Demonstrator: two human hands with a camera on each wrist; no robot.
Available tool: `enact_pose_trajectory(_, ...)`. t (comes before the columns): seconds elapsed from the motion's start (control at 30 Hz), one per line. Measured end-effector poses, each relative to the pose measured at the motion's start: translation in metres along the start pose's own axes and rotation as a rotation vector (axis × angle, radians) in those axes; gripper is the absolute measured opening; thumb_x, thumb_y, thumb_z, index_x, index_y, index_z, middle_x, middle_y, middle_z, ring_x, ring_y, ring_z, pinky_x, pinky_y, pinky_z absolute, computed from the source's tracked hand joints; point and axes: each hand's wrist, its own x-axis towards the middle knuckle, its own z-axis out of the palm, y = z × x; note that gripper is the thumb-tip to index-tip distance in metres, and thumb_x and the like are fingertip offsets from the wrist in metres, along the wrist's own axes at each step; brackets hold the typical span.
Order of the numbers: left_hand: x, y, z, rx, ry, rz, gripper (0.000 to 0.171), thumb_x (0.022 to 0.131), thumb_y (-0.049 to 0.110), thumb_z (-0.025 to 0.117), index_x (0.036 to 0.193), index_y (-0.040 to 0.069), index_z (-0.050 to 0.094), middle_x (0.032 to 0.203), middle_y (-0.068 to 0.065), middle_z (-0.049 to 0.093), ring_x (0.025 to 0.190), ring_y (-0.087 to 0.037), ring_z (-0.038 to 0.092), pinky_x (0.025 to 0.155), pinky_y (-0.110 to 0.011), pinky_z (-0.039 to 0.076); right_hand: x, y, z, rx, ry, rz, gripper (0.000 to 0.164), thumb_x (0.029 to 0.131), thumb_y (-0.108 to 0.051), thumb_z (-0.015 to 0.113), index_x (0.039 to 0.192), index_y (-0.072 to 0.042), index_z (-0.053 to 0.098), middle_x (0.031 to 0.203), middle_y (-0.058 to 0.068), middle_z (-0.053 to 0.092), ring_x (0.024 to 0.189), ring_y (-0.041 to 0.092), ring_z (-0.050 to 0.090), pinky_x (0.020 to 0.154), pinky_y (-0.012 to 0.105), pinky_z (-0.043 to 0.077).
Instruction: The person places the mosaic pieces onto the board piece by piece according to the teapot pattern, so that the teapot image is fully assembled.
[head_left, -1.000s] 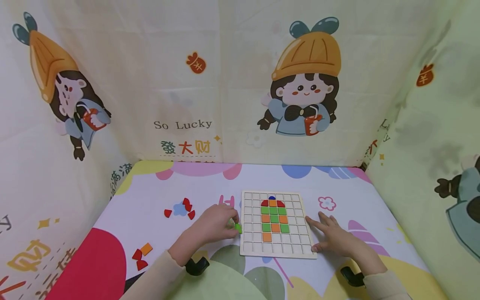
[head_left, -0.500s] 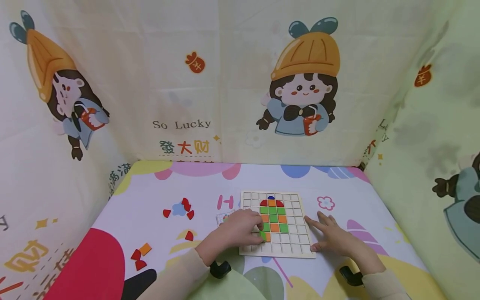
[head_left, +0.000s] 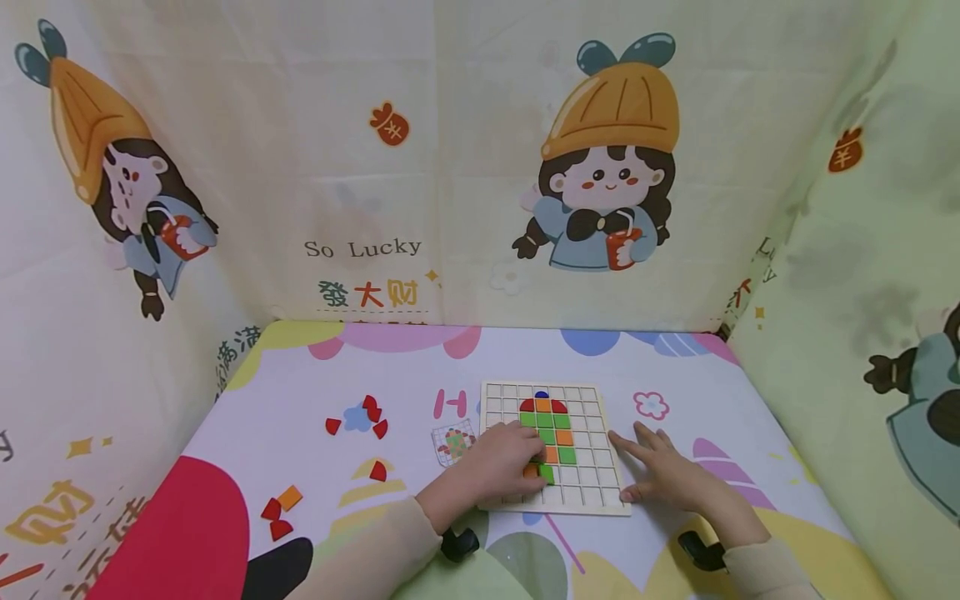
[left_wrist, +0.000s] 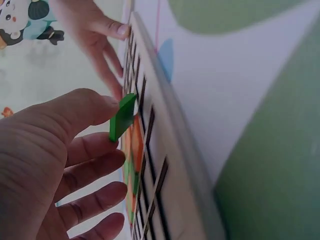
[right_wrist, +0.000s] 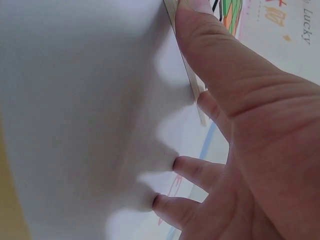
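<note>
My left hand (head_left: 498, 462) is over the lower part of the wooden grid board (head_left: 600, 492), pinching a green square tile (left_wrist: 122, 117) between thumb and index finger. In the left wrist view the tile is tilted just off the grid, near an orange tile (left_wrist: 137, 142); the other fingers spread loosely. Green, orange, red and blue pieces form a figure in the middle columns, partly hidden by this hand. My right hand (head_left: 663, 471) has its fingers spread, with thumb and a fingertip touching the board's right edge.
A small printed pattern card (head_left: 453, 442) lies left of the board. Several red quarter-round pieces (head_left: 381, 429) are scattered further left, one red piece (head_left: 378, 471) nearer. An orange square (head_left: 289, 498) sits beside two more red pieces (head_left: 281, 530). Patterned cloth walls (head_left: 472, 183) surround the table.
My left hand has carried the green tile rightward from beside the board's left edge to over its lower rows, uncovering the pattern card and a red piece. The right hand stays put.
</note>
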Motion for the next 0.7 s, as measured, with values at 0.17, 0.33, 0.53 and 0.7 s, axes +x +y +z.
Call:
enact_pose_trajectory(0.17,0.002,0.002,0.009,0.024,0.035,0.01,0.017,0.088,0.04,0.076,0.093,0.027,0.067,0.093,0.013,0.059,0.086,-0.008,0.046,0.069,-0.022,0.037,0.0,0.001,0.001,-0.003,0.003,-0.005,0.097,0.075,-0.048,0.085,0.155,-0.011,0.045,0.159,0.043,0.022,0.137,0.077,0.018,0.094,0.085,0.035)
enact_pose_trajectory(0.33,0.003,0.003,0.012,0.029,0.053,0.002,0.01,0.088,0.034,0.074,0.091,0.027,0.067,0.095,0.012,0.059,0.087,-0.009,0.046,0.069,-0.022,0.037,0.001,0.002,0.002,-0.009,0.007,-0.015,0.096,0.076,-0.048,0.085,0.155,-0.011,0.046,0.158,0.043,0.023,0.137,0.077,0.019,0.094,0.084,0.036)
enact_pose_trajectory(0.53,0.003,0.007,0.008,0.013,0.044,0.002,0.011,0.089,0.033,0.075,0.092,0.026,0.067,0.096,0.011,0.058,0.09,-0.009,0.047,0.071,-0.022,0.038,0.002,0.003,0.003,-0.009,0.008,0.001,0.096,0.075,-0.048,0.085,0.155,-0.011,0.046,0.158,0.043,0.023,0.137,0.076,0.018,0.095,0.084,0.035)
enact_pose_trajectory(0.7,0.004,0.008,0.012,0.038,0.07,0.045,0.004,0.089,0.028,0.075,0.09,0.029,0.071,0.1,0.011,0.063,0.095,-0.009,0.054,0.075,-0.023,0.044,0.002,0.004,0.004,-0.021,0.006,0.009,0.096,0.075,-0.05,0.084,0.155,-0.013,0.045,0.159,0.042,0.023,0.137,0.076,0.019,0.093,0.084,0.036)
